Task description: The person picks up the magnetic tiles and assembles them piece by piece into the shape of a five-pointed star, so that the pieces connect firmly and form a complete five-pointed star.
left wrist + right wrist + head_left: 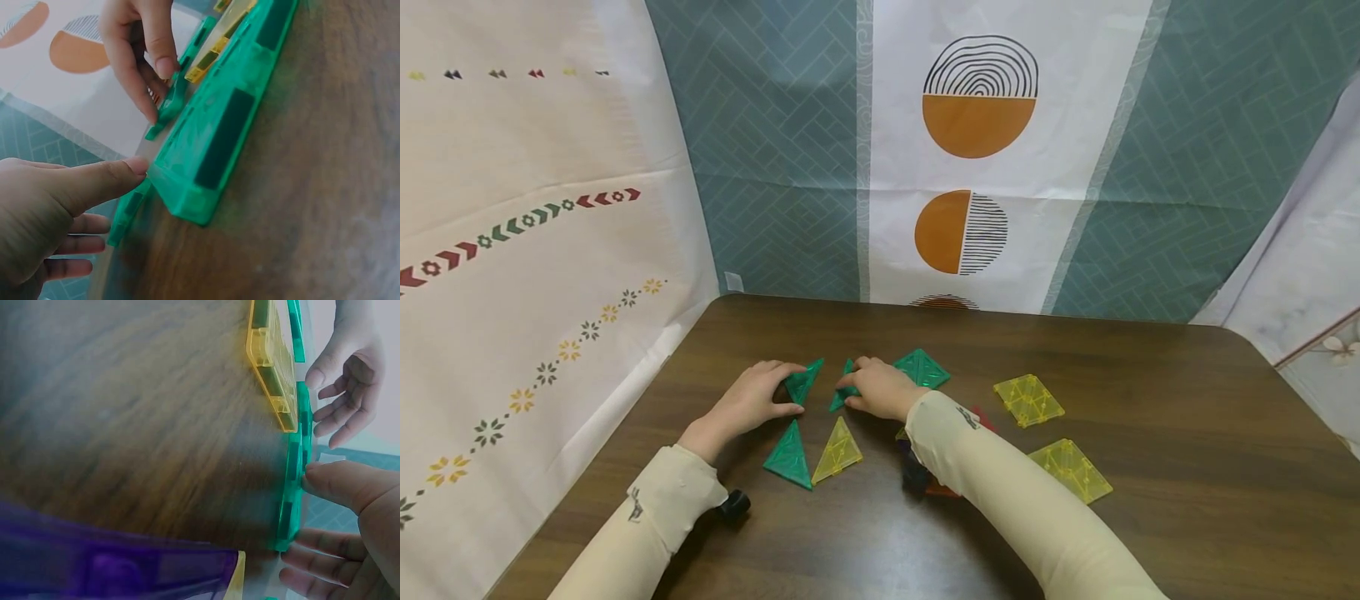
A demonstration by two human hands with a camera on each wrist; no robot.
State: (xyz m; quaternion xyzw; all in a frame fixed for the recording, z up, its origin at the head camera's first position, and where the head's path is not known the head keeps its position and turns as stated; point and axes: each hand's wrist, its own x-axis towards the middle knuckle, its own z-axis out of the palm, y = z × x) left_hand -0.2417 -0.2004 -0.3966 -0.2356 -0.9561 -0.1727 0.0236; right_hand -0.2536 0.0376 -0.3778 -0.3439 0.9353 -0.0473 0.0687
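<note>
On the tabletop (1195,433), my right hand (882,388) pinches a green triangle (841,396); my left hand (747,404), thumb and fingers apart, borders a second green triangle (801,384). I can't tell whether it grips.

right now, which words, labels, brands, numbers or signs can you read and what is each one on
None can be read.
Cream fabric left sleeve and cream fabric right sleeve: small dark marks, too small to read.
Green translucent plastic triangle and yellow translucent plastic triangle: no lettering visible.
</note>
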